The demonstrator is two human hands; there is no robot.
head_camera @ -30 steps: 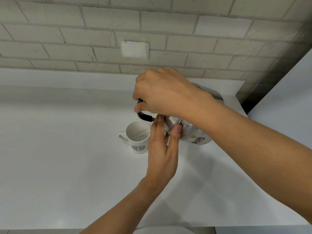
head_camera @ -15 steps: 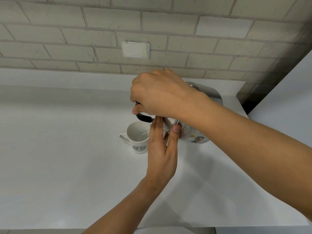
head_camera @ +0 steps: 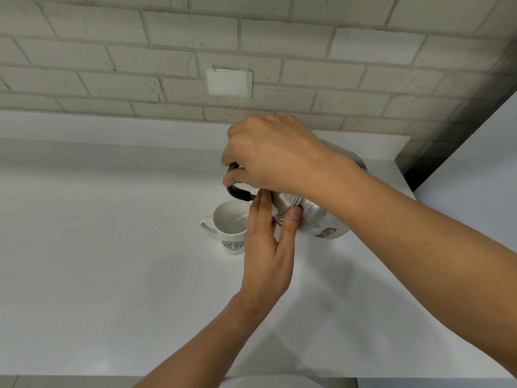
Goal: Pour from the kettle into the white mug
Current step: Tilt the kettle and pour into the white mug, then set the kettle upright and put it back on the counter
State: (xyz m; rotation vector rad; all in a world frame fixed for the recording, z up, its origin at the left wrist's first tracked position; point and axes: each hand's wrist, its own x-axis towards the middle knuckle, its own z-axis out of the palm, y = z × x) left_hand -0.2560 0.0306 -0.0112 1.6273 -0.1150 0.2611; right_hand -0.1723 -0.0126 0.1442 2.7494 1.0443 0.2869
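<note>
A steel kettle [head_camera: 316, 217] with a black handle is tipped to the left over the white mug [head_camera: 230, 233], which stands on the white counter [head_camera: 112, 247]. My right hand [head_camera: 268, 155] is closed around the handle from above. My left hand [head_camera: 268, 242] presses flat fingers and thumb against the kettle's lid. A thin stream of water runs into the mug, which holds a little clear water. The spout is hidden behind my left fingers.
A brick wall with a white wall plate [head_camera: 228, 82] stands behind the counter. A white panel [head_camera: 475, 177] rises at the right, with a dark gap beside it. The counter's front edge runs along the bottom.
The kettle has tipped a bit further and lifted slightly. The water in the mug has risen a little. Both hands keep their hold.
</note>
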